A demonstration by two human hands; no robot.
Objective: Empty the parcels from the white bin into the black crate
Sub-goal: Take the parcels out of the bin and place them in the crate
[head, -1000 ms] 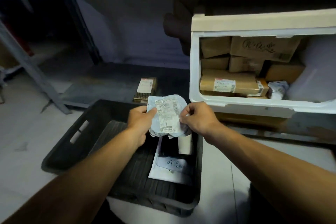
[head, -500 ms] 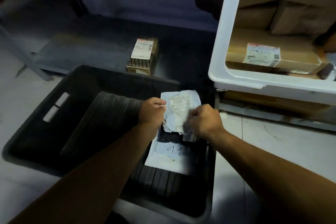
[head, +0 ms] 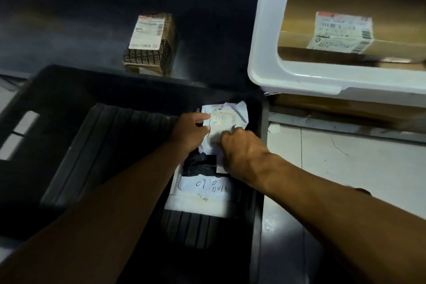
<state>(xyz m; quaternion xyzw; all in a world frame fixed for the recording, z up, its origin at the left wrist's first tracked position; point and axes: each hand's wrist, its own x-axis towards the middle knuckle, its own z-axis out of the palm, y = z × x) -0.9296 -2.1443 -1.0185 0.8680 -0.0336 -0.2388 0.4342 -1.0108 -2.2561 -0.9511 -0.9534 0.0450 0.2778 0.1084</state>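
Black crate [head: 57, 90]: fingers [head: 202, 120] around parcel [head: 227, 115].

Both hands hold a crumpled pale-blue parcel [head: 227, 122] inside the black crate [head: 69, 145]: left hand [head: 192, 132] pinches its nine o'clock edge, right hand [head: 242, 153] grips its six o'clock edge. Below lies a white mailer [head: 202, 193]. At two o'clock, the white bin [head: 288, 76] holds a labelled cardboard box [head: 343, 32]. At twelve o'clock stands a small carton [head: 151, 44].

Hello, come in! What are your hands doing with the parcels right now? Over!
Both hands, left and right, gripping pale blue parcel, low inside black crate. White bin holds more boxes. Nothing in the way.
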